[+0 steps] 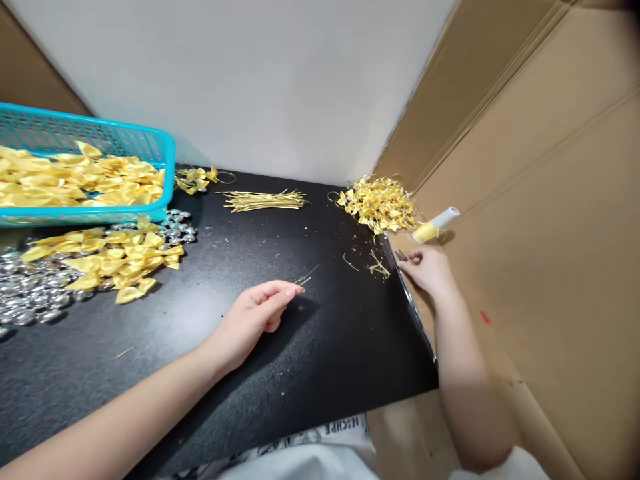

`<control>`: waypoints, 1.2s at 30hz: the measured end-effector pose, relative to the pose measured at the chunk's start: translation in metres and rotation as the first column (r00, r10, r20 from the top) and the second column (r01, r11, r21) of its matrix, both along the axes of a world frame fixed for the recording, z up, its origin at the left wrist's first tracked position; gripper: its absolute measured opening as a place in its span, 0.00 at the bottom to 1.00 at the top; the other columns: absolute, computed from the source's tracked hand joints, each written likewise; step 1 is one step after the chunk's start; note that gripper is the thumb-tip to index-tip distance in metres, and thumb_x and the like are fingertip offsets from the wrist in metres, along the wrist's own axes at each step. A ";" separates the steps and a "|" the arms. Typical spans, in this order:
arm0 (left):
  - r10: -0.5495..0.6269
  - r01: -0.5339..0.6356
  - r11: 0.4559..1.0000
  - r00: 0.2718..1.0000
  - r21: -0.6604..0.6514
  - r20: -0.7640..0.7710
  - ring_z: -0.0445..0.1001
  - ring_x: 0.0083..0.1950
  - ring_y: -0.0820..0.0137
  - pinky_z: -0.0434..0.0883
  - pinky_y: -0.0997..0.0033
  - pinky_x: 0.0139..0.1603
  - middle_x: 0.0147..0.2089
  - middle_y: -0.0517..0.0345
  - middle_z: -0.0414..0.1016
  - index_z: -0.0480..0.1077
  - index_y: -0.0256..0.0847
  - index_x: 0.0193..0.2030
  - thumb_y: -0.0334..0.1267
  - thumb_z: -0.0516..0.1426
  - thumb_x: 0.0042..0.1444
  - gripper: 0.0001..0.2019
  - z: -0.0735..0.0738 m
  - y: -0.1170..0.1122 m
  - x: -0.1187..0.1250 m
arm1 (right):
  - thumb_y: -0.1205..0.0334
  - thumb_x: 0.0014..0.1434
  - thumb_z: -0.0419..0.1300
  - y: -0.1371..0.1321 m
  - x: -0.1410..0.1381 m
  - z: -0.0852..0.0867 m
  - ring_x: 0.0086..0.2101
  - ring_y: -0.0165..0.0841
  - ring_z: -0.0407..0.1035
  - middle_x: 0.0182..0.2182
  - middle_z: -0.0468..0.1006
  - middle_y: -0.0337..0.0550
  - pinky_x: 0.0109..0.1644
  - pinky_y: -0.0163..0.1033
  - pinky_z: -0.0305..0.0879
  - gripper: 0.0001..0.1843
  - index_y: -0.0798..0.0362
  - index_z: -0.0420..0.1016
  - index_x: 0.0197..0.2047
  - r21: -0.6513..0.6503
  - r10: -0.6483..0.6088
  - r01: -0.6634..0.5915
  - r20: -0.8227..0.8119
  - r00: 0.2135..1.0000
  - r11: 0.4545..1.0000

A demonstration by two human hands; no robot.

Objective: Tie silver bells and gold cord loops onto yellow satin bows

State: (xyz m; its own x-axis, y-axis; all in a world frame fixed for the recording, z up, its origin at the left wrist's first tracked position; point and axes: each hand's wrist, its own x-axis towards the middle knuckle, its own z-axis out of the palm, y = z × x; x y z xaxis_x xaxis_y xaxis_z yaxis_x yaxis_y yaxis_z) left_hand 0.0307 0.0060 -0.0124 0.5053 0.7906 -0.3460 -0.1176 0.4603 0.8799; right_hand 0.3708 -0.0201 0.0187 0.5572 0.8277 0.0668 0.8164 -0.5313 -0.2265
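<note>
My left hand (pixel 260 310) is over the middle of the black table, thumb and forefinger pinched on a thin gold cord (pixel 309 275) whose loose ends stick out beyond the fingertips. At the table's right edge, my right hand (pixel 425 268) is closed on a small pointed metal tool (pixel 401 255), of which only the tip shows. Just left of that hand lie cord scraps (pixel 379 267). Beyond it is a pile of small yellow ribbon bows with cord loops (pixel 377 203). A bundle of cut gold cords (pixel 265 200) lies near the back wall.
At the left, a turquoise basket (pixel 170 167) holds many yellow bows. In front of it, loose bows (pixel 133 263) lie beside silver beads (pixel 35 293). A spool of yellow thread (pixel 435 225) stands right of the table edge, near a cardboard wall (pixel 545 200).
</note>
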 end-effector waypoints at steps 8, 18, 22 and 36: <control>-0.015 0.014 1.000 0.999 -0.020 -0.038 0.45 0.21 0.80 0.47 0.81 0.20 0.19 0.71 0.49 0.75 0.37 0.39 0.52 0.63 0.52 0.18 -0.002 -0.001 -0.002 | 0.59 0.54 0.63 -0.001 0.004 -0.005 0.27 0.37 0.71 0.26 0.79 0.48 0.30 0.38 0.58 0.09 0.54 0.76 0.25 -0.095 -0.056 0.057 0.011 0.998 0.994; -0.035 0.037 0.999 0.994 0.010 -0.099 0.46 0.19 0.80 0.45 0.80 0.19 0.16 0.71 0.52 0.75 0.36 0.36 0.51 0.62 0.51 0.18 0.005 -0.001 0.002 | 0.61 0.57 0.59 0.001 0.001 -0.018 0.38 0.44 0.72 0.35 0.79 0.55 0.47 0.47 0.64 0.06 0.55 0.73 0.31 -0.081 0.043 -0.041 0.026 0.999 0.996; -0.034 0.036 0.999 0.995 0.014 -0.097 0.46 0.19 0.80 0.45 0.80 0.19 0.16 0.71 0.52 0.75 0.36 0.36 0.51 0.62 0.51 0.17 0.005 -0.001 0.003 | 0.58 0.59 0.56 -0.002 -0.004 -0.013 0.38 0.41 0.72 0.36 0.77 0.52 0.46 0.47 0.66 0.08 0.54 0.69 0.37 0.051 0.089 -0.085 -0.087 0.992 0.995; -0.075 0.088 0.993 0.985 0.077 -0.155 0.48 0.19 0.79 0.45 0.78 0.19 0.17 0.70 0.53 0.76 0.37 0.36 0.50 0.59 0.54 0.16 0.011 -0.002 0.003 | 0.66 0.66 0.50 -0.031 -0.137 -0.004 0.41 0.33 0.69 0.42 0.69 0.44 0.47 0.40 0.69 0.05 0.49 0.62 0.46 0.327 0.728 -0.685 -0.525 0.442 0.651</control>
State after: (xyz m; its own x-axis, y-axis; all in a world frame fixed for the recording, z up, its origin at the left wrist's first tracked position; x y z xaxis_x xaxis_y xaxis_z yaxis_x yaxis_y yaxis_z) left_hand 0.0335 0.0036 -0.0012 0.5159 0.7782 -0.3582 0.0550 0.3872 0.9204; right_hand 0.2337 -0.0507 0.0146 -0.2817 0.9590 0.0311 0.5930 0.1995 -0.7801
